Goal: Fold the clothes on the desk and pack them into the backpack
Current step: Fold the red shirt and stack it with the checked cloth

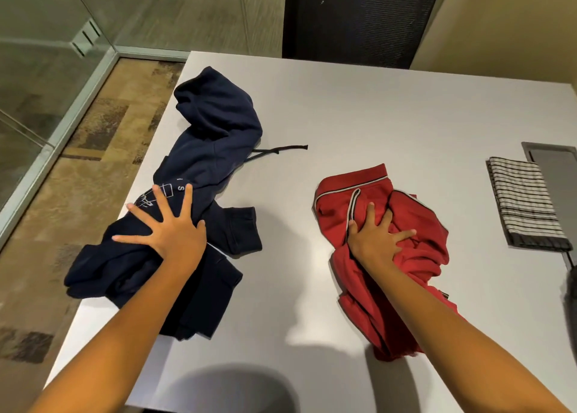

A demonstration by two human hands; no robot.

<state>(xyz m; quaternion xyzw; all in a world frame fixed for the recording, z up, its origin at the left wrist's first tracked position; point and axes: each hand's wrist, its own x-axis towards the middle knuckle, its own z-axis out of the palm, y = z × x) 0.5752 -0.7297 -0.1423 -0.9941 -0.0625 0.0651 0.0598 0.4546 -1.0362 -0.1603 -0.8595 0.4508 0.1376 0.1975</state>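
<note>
Two garments: hoodie (218,122) under left hand (170,231), red garment (418,213) under right hand (373,241).

Desk: your landmark, a pale grey desk (359,100) that fills most of the view.
Navy hoodie: the navy hoodie (215,125) lies crumpled on the desk's left part, with its hood toward the far edge.
Drawstring: one drawstring (282,148) trails onto bare desk toward the middle.
Left hand: your left hand (170,230) lies flat on the hoodie near the desk's left edge, fingers splayed beside the white print.
Right hand: your right hand (374,239) presses the red garment (418,213), fingers spread.
Red garment: bunched on the desk's right half, with pale piping.
Checked cloth: the checked cloth (524,203) lies folded by the desk's right edge, partly over a recessed panel (554,159).
Carpet: patterned carpet (93,150) lies beyond the desk's left edge.
</note>
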